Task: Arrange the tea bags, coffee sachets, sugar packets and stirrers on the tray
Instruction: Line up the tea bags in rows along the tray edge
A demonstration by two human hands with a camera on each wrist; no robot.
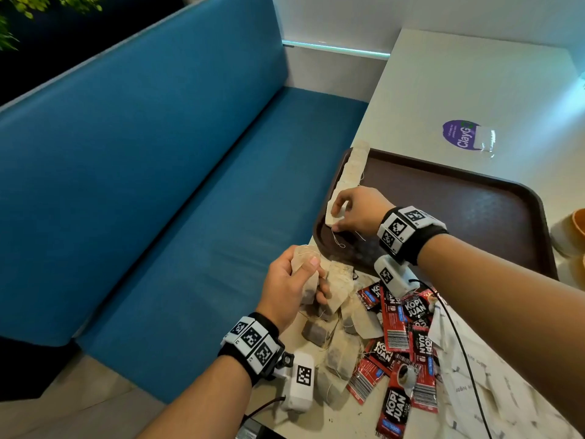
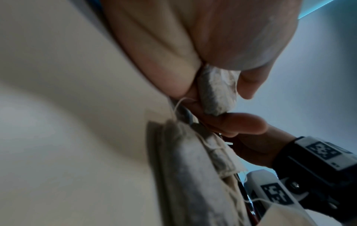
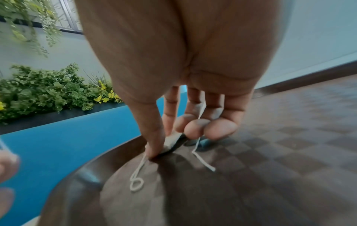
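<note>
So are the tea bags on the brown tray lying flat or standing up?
Standing on edge: the pale paper tea bags form a row leaning against the brown plastic tray rim; the right hand steadies the nearest.

Cup (image 1: 569, 231) cut by right edge; tea bag (image 3: 171, 141) mostly behind fingers (image 3: 154, 137) (blurred)

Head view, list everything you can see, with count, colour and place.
Tray: one, dark brown, on table.
Tea bags in row: several, beige, along tray's left rim.
Loose tea bags: many, beige, piled on table.
Coffee sachets: several, red and black, beside pile.
Sticker: one, purple, on table.
Bench: one, blue, left.
Left hand: holds tea bags.
Right hand: pinches tea bag at row's end.
</note>
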